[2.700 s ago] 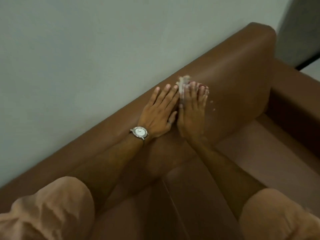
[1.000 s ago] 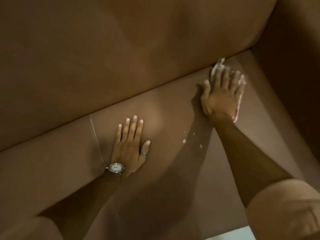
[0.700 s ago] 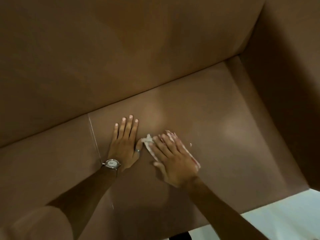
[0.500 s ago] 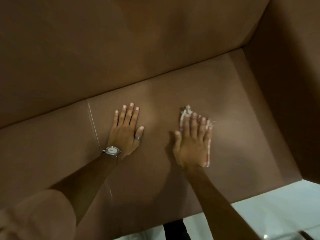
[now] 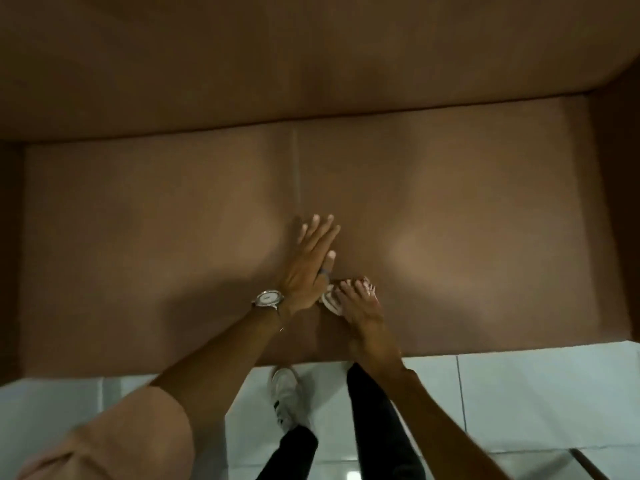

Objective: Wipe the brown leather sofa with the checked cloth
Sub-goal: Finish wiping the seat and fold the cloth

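The brown leather sofa (image 5: 156, 220) fills most of the view, its seat seen from above with a centre seam. My left hand (image 5: 310, 265) lies flat on the seat beside that seam, fingers together and pointing away, a watch on its wrist. My right hand (image 5: 360, 306) presses the checked cloth (image 5: 330, 299) onto the seat near the front edge, just right of my left hand. Only a small white and red part of the cloth shows under the fingers.
The backrest (image 5: 311, 64) rises across the top, with armrests at far left and right (image 5: 620, 202). Pale floor tiles (image 5: 519, 403) lie below the seat's front edge, where my legs and a white shoe (image 5: 287, 396) stand.
My right hand has drawn the cloth leftward and toward the seat's front edge, ending beside my left hand. The view has pulled back, so the whole seat and the floor show.
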